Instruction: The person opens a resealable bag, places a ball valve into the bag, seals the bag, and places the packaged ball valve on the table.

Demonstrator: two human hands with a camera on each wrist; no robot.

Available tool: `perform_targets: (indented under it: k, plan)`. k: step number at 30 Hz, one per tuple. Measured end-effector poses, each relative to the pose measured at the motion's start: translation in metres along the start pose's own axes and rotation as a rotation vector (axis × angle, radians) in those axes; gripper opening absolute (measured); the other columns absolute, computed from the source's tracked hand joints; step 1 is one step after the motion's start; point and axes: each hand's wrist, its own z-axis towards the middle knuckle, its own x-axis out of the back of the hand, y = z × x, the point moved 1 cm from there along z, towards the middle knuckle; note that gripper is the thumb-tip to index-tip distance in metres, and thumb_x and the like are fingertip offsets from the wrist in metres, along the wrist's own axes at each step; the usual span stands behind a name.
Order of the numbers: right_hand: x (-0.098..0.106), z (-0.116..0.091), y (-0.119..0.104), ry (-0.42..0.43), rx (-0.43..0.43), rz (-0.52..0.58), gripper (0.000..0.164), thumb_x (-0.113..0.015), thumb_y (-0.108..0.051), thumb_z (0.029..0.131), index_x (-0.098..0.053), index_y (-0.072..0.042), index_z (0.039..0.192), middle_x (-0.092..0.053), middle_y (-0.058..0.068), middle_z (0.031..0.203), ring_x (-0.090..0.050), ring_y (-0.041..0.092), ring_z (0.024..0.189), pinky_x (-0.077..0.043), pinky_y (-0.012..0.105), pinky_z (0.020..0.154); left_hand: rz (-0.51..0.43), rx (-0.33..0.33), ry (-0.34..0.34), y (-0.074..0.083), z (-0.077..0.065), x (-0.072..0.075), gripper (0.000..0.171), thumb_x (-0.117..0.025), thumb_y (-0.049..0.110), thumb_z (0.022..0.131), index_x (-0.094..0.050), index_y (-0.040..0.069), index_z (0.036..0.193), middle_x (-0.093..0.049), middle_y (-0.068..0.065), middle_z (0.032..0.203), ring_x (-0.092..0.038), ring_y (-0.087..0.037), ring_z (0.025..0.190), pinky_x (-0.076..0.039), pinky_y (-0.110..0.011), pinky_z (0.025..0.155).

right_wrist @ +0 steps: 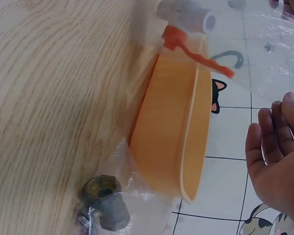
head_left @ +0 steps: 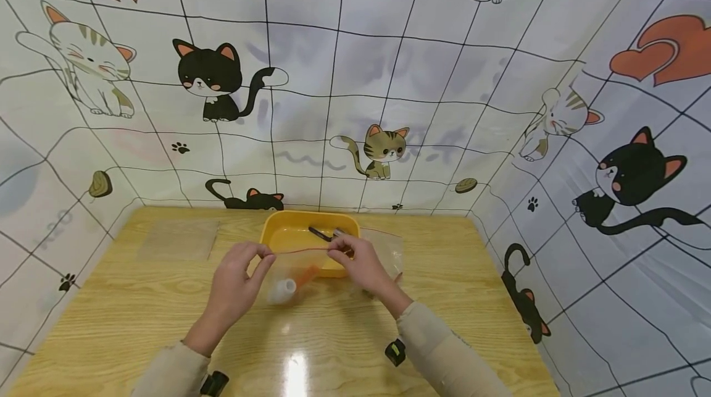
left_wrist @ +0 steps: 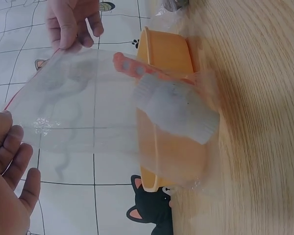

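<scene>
A clear zip bag (left_wrist: 78, 105) with a red seal line hangs between the two hands, above the table's near side of the tray. My left hand (head_left: 236, 279) pinches one top corner, and my right hand (head_left: 363, 261) pinches the other. Inside the bag, near its bottom, lie a white plastic pipe fitting (left_wrist: 179, 107) with an open round end and a long orange plastic piece (right_wrist: 201, 58) beside it. Behind the bag stands a yellow tray (head_left: 269, 227), partly covered by the bag and right hand.
A dark slim item (head_left: 319, 234) lies in the tray. To the tray's right, another clear bag (head_left: 391, 249) holds a metal hex fitting (right_wrist: 110, 200). One flat clear bag (head_left: 178, 239) lies at the table's back left. Cat-printed sheeting (head_left: 311, 63) surrounds the table.
</scene>
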Motion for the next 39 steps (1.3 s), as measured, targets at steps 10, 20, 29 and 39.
perform_targets:
  k: [10,20,29,39]
  plan:
    - [-0.018,-0.003,0.019,-0.167,-0.052,0.144,0.031,-0.066,-0.022,0.094,-0.062,-0.014,0.123,-0.066,0.006,0.117,-0.063,0.020,0.107,-0.053,0.033,0.090,-0.059,-0.044,0.054,0.008,0.001,-0.004,0.013,-0.074,0.006,0.084,-0.065,0.014,0.089,-0.066,0.004,0.086,-0.057,-0.013,0.082,-0.043,-0.020,0.074]
    - [-0.033,-0.009,0.029,-0.190,-0.068,0.213,0.021,-0.063,-0.020,0.095,-0.068,-0.010,0.113,-0.068,0.009,0.114,-0.063,0.014,0.102,-0.052,0.023,0.085,-0.173,-0.064,0.068,0.012,0.000,-0.010,0.013,-0.074,0.004,0.084,-0.066,0.014,0.088,-0.066,0.003,0.086,-0.056,-0.006,0.084,-0.047,-0.026,0.072]
    - [-0.031,-0.021,0.034,-0.160,-0.050,0.211,0.022,-0.049,-0.022,0.103,-0.060,-0.006,0.113,-0.068,0.013,0.108,-0.064,0.017,0.096,-0.054,0.030,0.085,-0.125,0.009,0.015,0.009,-0.005,-0.014,0.010,-0.073,0.009,0.086,-0.067,0.016,0.090,-0.067,0.005,0.088,-0.059,-0.007,0.083,-0.050,-0.027,0.072]
    - [-0.014,-0.032,0.049,-0.261,-0.138,0.196,0.022,-0.045,-0.023,0.104,-0.058,-0.005,0.106,-0.070,0.015,0.097,-0.063,0.013,0.078,-0.058,0.044,0.075,-0.035,0.187,-0.243,-0.004,-0.013,-0.028,0.006,-0.070,0.026,0.091,-0.069,0.021,0.095,-0.066,0.010,0.087,-0.059,-0.007,0.082,-0.050,-0.027,0.070]
